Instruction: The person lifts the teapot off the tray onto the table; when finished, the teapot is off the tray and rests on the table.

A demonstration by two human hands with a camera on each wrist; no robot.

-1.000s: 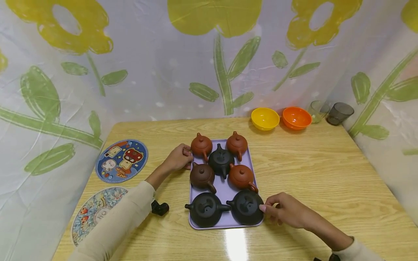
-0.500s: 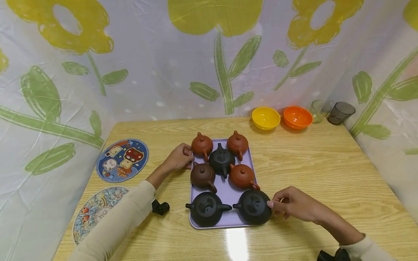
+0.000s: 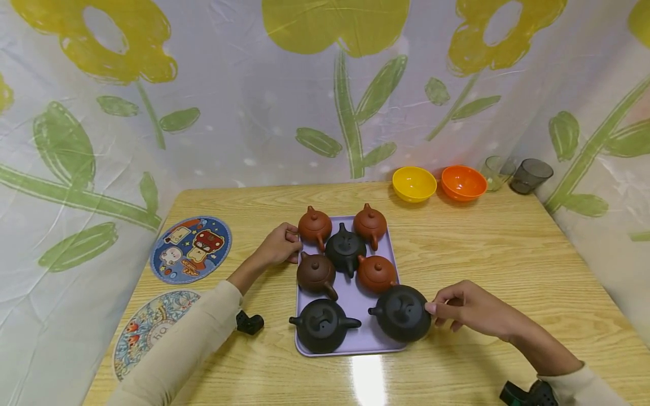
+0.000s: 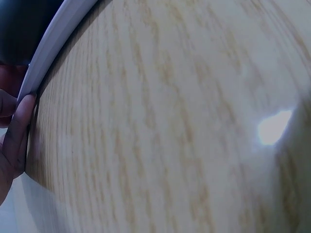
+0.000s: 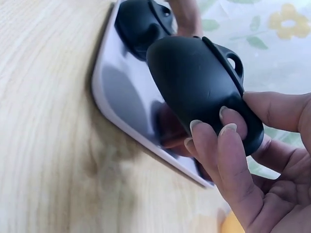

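Black teapot [image 3: 403, 314] hangs just above the near right corner of the lilac tray [image 3: 350, 296], pinched by the right hand [image 3: 469, 311]; left hand [image 3: 278, 245] pinches the tray's left rim. Floral mat [image 3: 146, 328]'s lettering is too tiny for me to read, btw.

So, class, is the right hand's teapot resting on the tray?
No, the right hand holds the black teapot raised above the tray.
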